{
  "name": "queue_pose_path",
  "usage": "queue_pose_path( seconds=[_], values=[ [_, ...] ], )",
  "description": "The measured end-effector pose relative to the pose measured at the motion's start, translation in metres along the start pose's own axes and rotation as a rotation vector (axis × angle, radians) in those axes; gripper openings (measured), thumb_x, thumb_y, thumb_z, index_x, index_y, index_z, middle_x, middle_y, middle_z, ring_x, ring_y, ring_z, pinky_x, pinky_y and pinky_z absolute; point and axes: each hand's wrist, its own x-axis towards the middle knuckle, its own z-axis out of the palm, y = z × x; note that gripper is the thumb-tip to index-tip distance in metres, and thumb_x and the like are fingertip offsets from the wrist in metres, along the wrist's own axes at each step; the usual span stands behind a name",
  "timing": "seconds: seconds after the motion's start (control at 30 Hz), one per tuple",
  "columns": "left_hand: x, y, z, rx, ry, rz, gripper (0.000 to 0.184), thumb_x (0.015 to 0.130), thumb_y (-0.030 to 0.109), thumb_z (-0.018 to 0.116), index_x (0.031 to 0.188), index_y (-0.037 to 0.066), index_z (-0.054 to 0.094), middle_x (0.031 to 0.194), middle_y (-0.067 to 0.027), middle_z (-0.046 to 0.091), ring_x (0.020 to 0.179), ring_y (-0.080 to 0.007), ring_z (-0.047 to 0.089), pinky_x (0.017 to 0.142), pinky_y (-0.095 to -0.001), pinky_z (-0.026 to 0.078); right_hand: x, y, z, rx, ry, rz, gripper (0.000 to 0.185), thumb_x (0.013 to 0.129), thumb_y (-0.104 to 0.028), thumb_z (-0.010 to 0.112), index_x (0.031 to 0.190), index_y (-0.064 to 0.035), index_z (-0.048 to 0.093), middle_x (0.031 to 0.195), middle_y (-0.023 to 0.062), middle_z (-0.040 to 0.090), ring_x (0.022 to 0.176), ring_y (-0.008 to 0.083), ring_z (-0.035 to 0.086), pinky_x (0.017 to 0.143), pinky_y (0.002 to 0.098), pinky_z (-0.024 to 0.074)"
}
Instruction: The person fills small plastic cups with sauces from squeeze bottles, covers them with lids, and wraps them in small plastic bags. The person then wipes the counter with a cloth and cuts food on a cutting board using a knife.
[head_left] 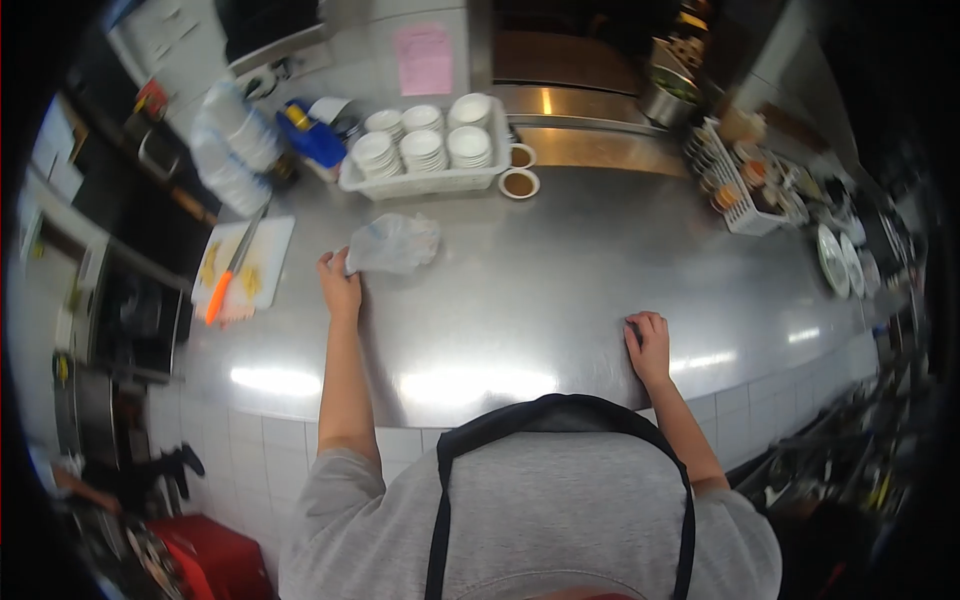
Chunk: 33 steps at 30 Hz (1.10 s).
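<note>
My left hand (341, 284) is over the left part of the steel counter (540, 290), its fingers pinched on the near left edge of a crumpled clear plastic bag (397, 243). The bag lies on the counter, and its contents, if any, are too blurred to make out. Farther right, near the counter's front edge, my right hand (650, 346) rests with loosely curled fingers. A gap shows between its thumb and forefinger, and I see nothing held there.
A white cutting board (266, 262) with an orange-handled knife (222, 290) lies left. Behind stand a white tub (400, 188) with stacked small dishes, two bowls of brown sauce (519, 184), and large plastic bottles (222, 165). A white basket (742, 212) and plates (832, 262) stand right.
</note>
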Motion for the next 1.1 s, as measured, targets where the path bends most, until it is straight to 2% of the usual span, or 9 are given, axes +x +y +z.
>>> queue_pose_path(
  seconds=[0.2, 0.23, 0.27, 0.33, 0.4, 0.63, 0.8, 0.97, 1.1],
  values=[
    [0.030, -0.003, 0.025, 0.071, 0.030, 0.559, 0.046, 0.079, 0.019, 0.055, 0.122, 0.003, 0.049, 0.128, -0.0181, 0.045, 0.120, -0.0400, 0.033, 0.101, -0.0457, 0.030, -0.048, -0.026, -0.019, -0.069, 0.016, 0.082, 0.021, 0.077, -0.012, 0.060, 0.098, -0.0089, 0.056, 0.106, 0.0095, 0.052, 0.100, 0.0292, 0.048, 0.086, 0.0393, 0.0384],
    [0.020, -0.012, 0.035, -0.171, 0.107, 0.485, 0.050, 0.079, 0.020, 0.058, 0.124, 0.002, 0.047, 0.127, -0.0187, 0.044, 0.119, -0.0402, 0.033, 0.101, -0.0470, 0.028, -0.055, -0.027, -0.022, -0.053, -0.030, 0.059, 0.022, 0.078, -0.013, 0.059, 0.099, -0.0098, 0.056, 0.108, 0.0087, 0.052, 0.102, 0.0284, 0.048, 0.088, 0.0394, 0.0376],
    [0.004, 0.014, 0.016, 0.055, 0.157, 0.424, 0.053, 0.079, 0.017, 0.059, 0.127, 0.002, 0.042, 0.130, -0.0186, 0.038, 0.116, -0.0382, 0.036, 0.096, -0.0460, 0.034, -0.064, -0.028, -0.025, -0.071, 0.006, 0.097, 0.022, 0.078, -0.013, 0.059, 0.099, -0.0098, 0.056, 0.108, 0.0087, 0.052, 0.102, 0.0284, 0.048, 0.088, 0.0394, 0.0376],
    [-0.019, 0.028, 0.024, -0.462, 0.305, -0.015, 0.056, 0.080, 0.013, 0.059, 0.130, 0.003, 0.036, 0.131, -0.0174, 0.032, 0.112, -0.0330, 0.040, 0.087, -0.0419, 0.042, -0.081, -0.027, -0.030, -0.115, 0.021, 0.120, 0.024, 0.077, -0.015, 0.060, 0.100, -0.0110, 0.055, 0.111, 0.0074, 0.051, 0.105, 0.0268, 0.047, 0.089, 0.0393, 0.0366],
    [-0.048, 0.061, 0.007, -0.493, 0.240, -0.161, 0.057, 0.081, 0.007, 0.056, 0.132, 0.005, 0.031, 0.132, -0.0160, 0.026, 0.108, -0.0278, 0.042, 0.078, -0.0382, 0.046, -0.085, -0.026, -0.033, -0.137, 0.037, 0.151, 0.025, 0.077, -0.018, 0.060, 0.100, -0.0114, 0.055, 0.111, 0.0066, 0.051, 0.106, 0.0256, 0.047, 0.090, 0.0390, 0.0360],
    [-0.149, 0.157, 0.007, -0.691, -0.092, 0.028, 0.052, 0.079, -0.002, 0.053, 0.127, 0.007, 0.036, 0.130, -0.0136, 0.030, 0.104, -0.0228, 0.045, 0.076, -0.0309, 0.045, -0.082, -0.026, -0.035, -0.203, 0.006, 0.128, 0.026, 0.078, -0.021, 0.058, 0.102, -0.0122, 0.054, 0.110, 0.0052, 0.052, 0.104, 0.0245, 0.048, 0.091, 0.0386, 0.0353],
    [-0.198, 0.229, 0.011, -0.901, -0.299, 0.256, 0.030, 0.075, -0.007, 0.055, 0.103, 0.005, 0.054, 0.124, -0.0129, 0.038, 0.095, -0.0190, 0.049, 0.078, -0.0282, 0.043, -0.083, -0.024, -0.035, -0.188, -0.007, 0.101, 0.024, 0.079, -0.022, 0.058, 0.100, -0.0116, 0.054, 0.108, 0.0054, 0.052, 0.104, 0.0244, 0.048, 0.090, 0.0389, 0.0360],
    [-0.189, 0.246, 0.009, -0.860, -0.293, 0.315, 0.024, 0.077, -0.007, 0.055, 0.097, 0.006, 0.056, 0.121, -0.0127, 0.041, 0.094, -0.0193, 0.049, 0.080, -0.0295, 0.042, -0.068, 0.007, -0.053, -0.033, -0.124, 0.072, 0.022, 0.078, -0.020, 0.059, 0.097, -0.0098, 0.054, 0.103, 0.0066, 0.053, 0.101, 0.0256, 0.048, 0.086, 0.0383, 0.0380],
    [-0.184, 0.255, 0.020, -0.743, -0.250, 0.292, 0.022, 0.078, -0.005, 0.054, 0.097, 0.006, 0.056, 0.121, -0.0118, 0.042, 0.093, -0.0183, 0.047, 0.079, -0.0291, 0.041, -0.047, 0.077, -0.088, 0.014, 0.048, 0.119, 0.020, 0.078, -0.015, 0.059, 0.097, -0.0085, 0.054, 0.101, 0.0076, 0.052, 0.096, 0.0287, 0.050, 0.082, 0.0378, 0.0411]
  ],
)
